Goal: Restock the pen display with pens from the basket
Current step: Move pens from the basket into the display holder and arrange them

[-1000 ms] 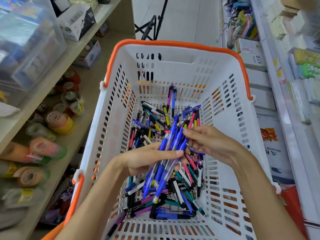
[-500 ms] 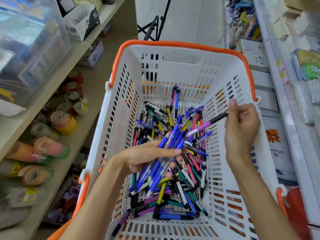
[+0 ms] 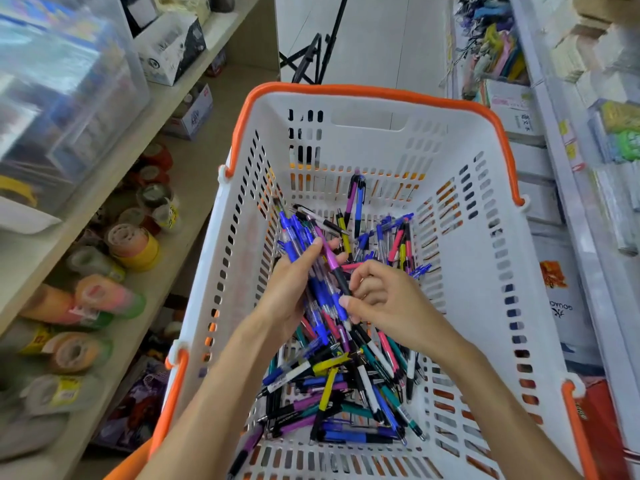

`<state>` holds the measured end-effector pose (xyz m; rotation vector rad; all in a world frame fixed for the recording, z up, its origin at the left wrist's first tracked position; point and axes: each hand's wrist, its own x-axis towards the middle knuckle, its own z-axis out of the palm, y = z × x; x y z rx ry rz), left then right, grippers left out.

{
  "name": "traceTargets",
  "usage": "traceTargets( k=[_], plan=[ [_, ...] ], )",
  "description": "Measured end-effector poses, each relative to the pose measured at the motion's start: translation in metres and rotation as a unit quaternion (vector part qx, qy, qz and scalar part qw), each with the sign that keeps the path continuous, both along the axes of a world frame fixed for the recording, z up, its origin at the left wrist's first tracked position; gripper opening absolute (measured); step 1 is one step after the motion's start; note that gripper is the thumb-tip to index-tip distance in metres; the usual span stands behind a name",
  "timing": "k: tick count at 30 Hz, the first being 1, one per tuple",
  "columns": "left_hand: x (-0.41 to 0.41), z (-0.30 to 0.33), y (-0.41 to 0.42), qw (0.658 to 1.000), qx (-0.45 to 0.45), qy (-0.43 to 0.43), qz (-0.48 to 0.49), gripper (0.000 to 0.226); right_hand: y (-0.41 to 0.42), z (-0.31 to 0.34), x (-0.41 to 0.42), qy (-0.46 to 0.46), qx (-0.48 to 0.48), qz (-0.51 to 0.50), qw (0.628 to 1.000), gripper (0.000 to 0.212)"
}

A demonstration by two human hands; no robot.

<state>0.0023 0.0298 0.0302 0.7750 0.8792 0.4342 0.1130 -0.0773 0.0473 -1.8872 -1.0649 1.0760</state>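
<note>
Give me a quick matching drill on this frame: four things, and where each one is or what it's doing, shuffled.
Things:
1. left hand
2. right hand
3. purple pen
4. basket

States:
A. white with an orange rim
B. pinches the black end of one pen
C. lies against the bunch of blue pens
D. grips a bunch of blue pens

Pairs: 1-D, 2-B, 3-C, 4-A

Two bare forearms enter from the lower edge of the head view, with no sleeve, cuff, watch or bracelet on either. The left hand (image 3: 282, 299) and the right hand (image 3: 388, 303) are ungloved and carry no rings. The fingers (image 3: 362, 271) are slender, with short, unpainted nails. Only forearms, wrists and hands of the person are in view.
</note>
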Motion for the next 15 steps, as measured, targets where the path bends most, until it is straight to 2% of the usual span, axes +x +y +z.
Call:
traceTargets(
  k=[4, 8, 10, 12, 15],
  plan=[
    [-0.001, -0.002, -0.001, 0.995, 0.040, 0.053, -0.071, 0.026, -0.001, 0.006, 0.002, 0.022, -0.039, 0.064, 0.997, 0.010],
    [-0.003, -0.004, -0.007, 0.958, 0.085, 0.101, -0.254, 0.019, 0.001, 0.012, 0.017, -0.060, 0.065, -0.067, 0.994, 0.010],
    [-0.004, -0.006, -0.010, 0.920, 0.124, 0.121, -0.353, 0.020, 0.000, 0.013, 0.021, -0.067, 0.063, 0.002, 0.996, 0.020],
    [-0.006, -0.004, -0.012, 0.880, 0.148, 0.130, -0.433, 0.022, -0.002, 0.012, 0.023, -0.075, 0.009, 0.101, 0.992, 0.023],
    [-0.008, -0.002, -0.010, 0.850, 0.126, 0.130, -0.495, 0.026, -0.005, 0.010, 0.028, -0.096, -0.041, 0.139, 0.985, 0.022]
  ],
)
